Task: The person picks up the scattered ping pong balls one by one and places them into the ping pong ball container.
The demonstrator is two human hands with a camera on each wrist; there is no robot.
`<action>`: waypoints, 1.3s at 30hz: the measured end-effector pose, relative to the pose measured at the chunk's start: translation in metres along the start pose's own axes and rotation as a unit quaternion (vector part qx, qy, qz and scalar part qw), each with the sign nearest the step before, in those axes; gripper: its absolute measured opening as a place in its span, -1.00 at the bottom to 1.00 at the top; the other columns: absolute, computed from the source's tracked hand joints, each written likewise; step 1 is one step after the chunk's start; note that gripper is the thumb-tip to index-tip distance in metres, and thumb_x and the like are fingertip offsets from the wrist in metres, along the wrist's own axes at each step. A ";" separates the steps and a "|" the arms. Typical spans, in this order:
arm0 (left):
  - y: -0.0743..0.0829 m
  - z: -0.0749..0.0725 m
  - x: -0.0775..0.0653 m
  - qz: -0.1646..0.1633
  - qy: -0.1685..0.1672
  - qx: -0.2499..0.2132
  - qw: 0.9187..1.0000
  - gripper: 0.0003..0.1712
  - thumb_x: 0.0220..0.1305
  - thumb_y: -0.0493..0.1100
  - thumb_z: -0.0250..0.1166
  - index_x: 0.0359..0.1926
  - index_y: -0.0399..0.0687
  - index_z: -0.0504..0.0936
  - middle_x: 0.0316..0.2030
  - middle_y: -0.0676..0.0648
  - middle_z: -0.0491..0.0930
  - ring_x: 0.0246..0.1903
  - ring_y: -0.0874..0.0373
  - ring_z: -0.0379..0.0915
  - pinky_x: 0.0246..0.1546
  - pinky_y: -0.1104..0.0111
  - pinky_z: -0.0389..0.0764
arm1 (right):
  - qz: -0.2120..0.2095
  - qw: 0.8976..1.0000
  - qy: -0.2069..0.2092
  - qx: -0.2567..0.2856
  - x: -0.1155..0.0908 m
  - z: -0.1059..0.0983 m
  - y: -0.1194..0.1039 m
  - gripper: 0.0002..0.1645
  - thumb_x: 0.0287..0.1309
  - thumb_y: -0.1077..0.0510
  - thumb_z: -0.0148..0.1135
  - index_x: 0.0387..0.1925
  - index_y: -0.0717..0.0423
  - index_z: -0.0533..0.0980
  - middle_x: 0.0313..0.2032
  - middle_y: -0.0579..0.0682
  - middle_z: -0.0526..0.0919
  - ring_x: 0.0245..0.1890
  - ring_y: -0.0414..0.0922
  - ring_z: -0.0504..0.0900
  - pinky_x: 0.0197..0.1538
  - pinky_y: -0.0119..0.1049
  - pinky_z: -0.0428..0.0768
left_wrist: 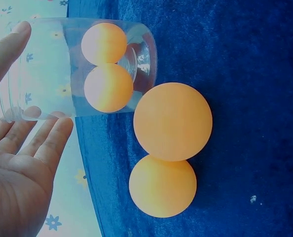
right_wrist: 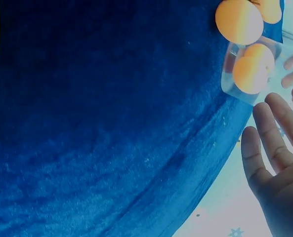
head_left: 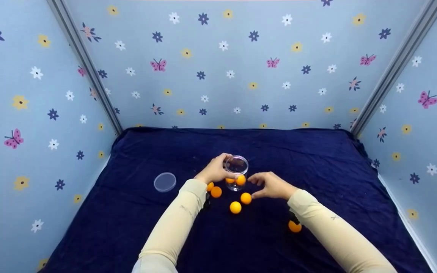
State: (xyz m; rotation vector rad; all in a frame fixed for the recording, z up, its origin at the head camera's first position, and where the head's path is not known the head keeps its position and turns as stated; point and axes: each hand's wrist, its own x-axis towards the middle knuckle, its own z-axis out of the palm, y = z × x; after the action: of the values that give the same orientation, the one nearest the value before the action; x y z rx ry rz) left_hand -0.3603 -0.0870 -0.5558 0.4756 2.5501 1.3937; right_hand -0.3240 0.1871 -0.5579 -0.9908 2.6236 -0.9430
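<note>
A clear plastic jar stands upright with its mouth uncovered and two orange balls inside near its base. My left hand grips the jar from the left, thumb on one side and fingers round the other. To the right of the jar is my right hand, its fingers spread and nothing between them. Its thumb tip comes right at an orange ball on the cloth. Another ball lies just nearer. Beside my left wrist sit two more balls, one partly covered in the head view.
A round clear lid lies flat on the dark blue cloth, left of my left hand. One further orange ball rests by my right forearm, partly hidden. Flower-patterned walls stand behind and at both sides.
</note>
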 end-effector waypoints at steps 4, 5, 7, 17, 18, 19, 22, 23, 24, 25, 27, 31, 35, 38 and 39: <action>0.000 0.000 0.001 0.003 0.003 0.000 1.000 -0.13 0.18 -0.16 0.69 0.44 -0.18 0.48 0.34 -0.24 0.60 0.32 -0.14 0.54 0.44 0.01 0.53 | -0.010 1.000 -0.015 -0.009 0.001 0.006 -0.001 -0.28 0.07 0.08 0.72 0.20 0.35 0.67 0.00 0.34 0.79 -0.03 0.26 0.76 0.12 0.19 0.74; 0.000 0.000 0.001 0.004 0.003 0.000 1.000 -0.13 0.17 -0.17 0.69 0.44 -0.19 0.48 0.34 -0.24 0.60 0.32 -0.15 0.54 0.43 0.01 0.53 | -0.011 1.000 -0.019 -0.012 0.001 0.007 -0.001 -0.28 0.07 0.08 0.72 0.21 0.34 0.67 0.00 0.33 0.79 -0.03 0.25 0.76 0.11 0.17 0.74; 0.000 0.000 0.001 0.005 0.002 0.003 1.000 -0.13 0.18 -0.16 0.69 0.43 -0.18 0.48 0.34 -0.24 0.60 0.32 -0.14 0.54 0.43 0.01 0.54 | -0.011 0.999 -0.027 -0.021 0.001 0.010 -0.001 -0.27 0.06 0.06 0.72 0.21 0.32 0.67 0.01 0.31 0.80 -0.04 0.23 0.76 0.10 0.12 0.75; 0.000 -0.001 -0.001 -0.004 -0.006 0.002 1.000 -0.12 0.22 -0.11 0.68 0.47 -0.13 0.45 0.38 -0.20 0.58 0.35 -0.11 0.53 0.44 0.03 0.54 | -0.010 0.997 -0.064 -0.044 0.009 0.023 0.000 -0.25 0.07 0.09 0.71 0.26 0.31 0.65 0.05 0.23 0.80 -0.03 0.15 0.77 0.09 -0.02 0.75; 0.000 -0.001 -0.001 -0.002 -0.005 0.002 1.000 -0.12 0.22 -0.11 0.68 0.47 -0.14 0.45 0.38 -0.20 0.58 0.35 -0.11 0.53 0.44 0.03 0.54 | -0.011 0.997 -0.067 -0.045 0.010 0.024 -0.001 -0.26 0.08 0.12 0.70 0.26 0.32 0.65 0.06 0.22 0.80 -0.03 0.16 0.78 0.10 -0.01 0.76; 0.000 -0.001 -0.001 0.000 -0.004 0.003 1.000 -0.11 0.22 -0.11 0.68 0.47 -0.15 0.45 0.38 -0.20 0.58 0.35 -0.11 0.53 0.44 0.03 0.53 | -0.013 0.996 -0.069 -0.047 0.011 0.025 -0.001 -0.28 0.09 0.13 0.70 0.25 0.32 0.65 0.07 0.22 0.81 -0.03 0.16 0.78 0.09 -0.02 0.76; 0.001 -0.001 -0.001 0.006 -0.003 0.001 1.000 -0.11 0.20 -0.12 0.69 0.46 -0.18 0.46 0.36 -0.22 0.59 0.34 -0.13 0.54 0.44 0.03 0.54 | -0.017 0.996 -0.073 -0.057 0.012 0.027 -0.002 -0.31 0.08 0.16 0.69 0.23 0.33 0.67 0.06 0.18 0.81 -0.06 0.15 0.78 0.06 -0.06 0.76; 0.001 -0.001 -0.001 0.007 -0.003 0.000 1.000 -0.11 0.19 -0.12 0.69 0.45 -0.18 0.46 0.35 -0.22 0.60 0.34 -0.13 0.54 0.43 0.03 0.54 | -0.016 0.995 -0.074 -0.058 0.012 0.027 -0.003 -0.32 0.08 0.17 0.69 0.22 0.33 0.67 0.05 0.18 0.82 -0.07 0.14 0.78 0.05 -0.08 0.76; 0.001 -0.001 -0.001 0.008 -0.003 0.000 1.000 -0.11 0.19 -0.12 0.69 0.44 -0.19 0.46 0.34 -0.23 0.60 0.33 -0.13 0.55 0.43 0.03 0.55 | -0.017 0.995 -0.076 -0.059 0.013 0.028 -0.003 -0.34 0.09 0.17 0.69 0.21 0.33 0.68 0.03 0.17 0.82 -0.08 0.13 0.79 0.03 -0.11 0.76; 0.001 -0.001 -0.001 0.010 -0.002 -0.001 1.000 -0.11 0.18 -0.12 0.70 0.44 -0.19 0.47 0.34 -0.23 0.61 0.32 -0.13 0.56 0.42 0.03 0.56 | -0.019 0.995 -0.077 -0.060 0.013 0.028 -0.003 -0.35 0.09 0.18 0.68 0.20 0.33 0.68 0.01 0.16 0.82 -0.09 0.13 0.79 0.02 -0.14 0.76; 0.001 -0.001 -0.001 0.014 -0.001 -0.002 1.000 -0.12 0.17 -0.13 0.70 0.42 -0.21 0.47 0.32 -0.24 0.62 0.31 -0.14 0.57 0.41 0.03 0.57 | -0.026 0.995 -0.077 -0.059 0.014 0.030 -0.003 -0.38 0.09 0.20 0.67 0.17 0.33 0.69 -0.03 0.15 0.83 -0.13 0.11 0.80 -0.02 -0.20 0.76; 0.000 -0.002 0.000 0.014 0.001 -0.001 1.000 -0.13 0.17 -0.12 0.70 0.42 -0.20 0.48 0.33 -0.24 0.61 0.31 -0.14 0.57 0.40 0.03 0.57 | -0.042 0.994 -0.076 -0.066 0.016 0.033 -0.002 -0.44 0.06 0.24 0.65 0.12 0.32 0.71 -0.12 0.12 0.84 -0.21 0.03 0.79 -0.10 -0.31 0.72; 0.000 -0.002 0.000 0.006 -0.004 0.001 1.000 -0.12 0.20 -0.10 0.69 0.45 -0.15 0.47 0.36 -0.21 0.58 0.33 -0.13 0.55 0.41 0.04 0.56 | -0.041 0.993 -0.076 -0.079 0.017 0.035 -0.002 -0.48 0.04 0.26 0.65 0.08 0.31 0.73 -0.18 0.10 0.84 -0.27 -0.05 0.75 -0.14 -0.33 0.69; -0.001 -0.002 -0.001 0.004 -0.007 0.002 1.000 -0.12 0.21 -0.08 0.68 0.46 -0.13 0.46 0.37 -0.20 0.58 0.34 -0.12 0.54 0.42 0.04 0.56 | -0.036 0.993 -0.075 -0.082 0.017 0.037 -0.003 -0.48 0.03 0.26 0.66 0.06 0.31 0.74 -0.20 0.08 0.84 -0.29 -0.09 0.73 -0.14 -0.33 0.68; 0.000 -0.002 -0.002 0.003 -0.008 0.002 1.000 -0.12 0.22 -0.07 0.68 0.46 -0.13 0.46 0.37 -0.20 0.58 0.34 -0.11 0.53 0.42 0.04 0.55 | -0.035 0.993 -0.074 -0.083 0.017 0.037 -0.004 -0.48 0.03 0.26 0.66 0.06 0.30 0.74 -0.21 0.08 0.84 -0.29 -0.10 0.73 -0.14 -0.33 0.68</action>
State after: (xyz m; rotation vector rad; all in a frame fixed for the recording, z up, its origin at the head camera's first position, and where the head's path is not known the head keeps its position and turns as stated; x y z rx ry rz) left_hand -0.3595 -0.0893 -0.5549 0.4934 2.5425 1.3810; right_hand -0.3215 0.1555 -0.5836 -1.1506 2.5899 -0.6446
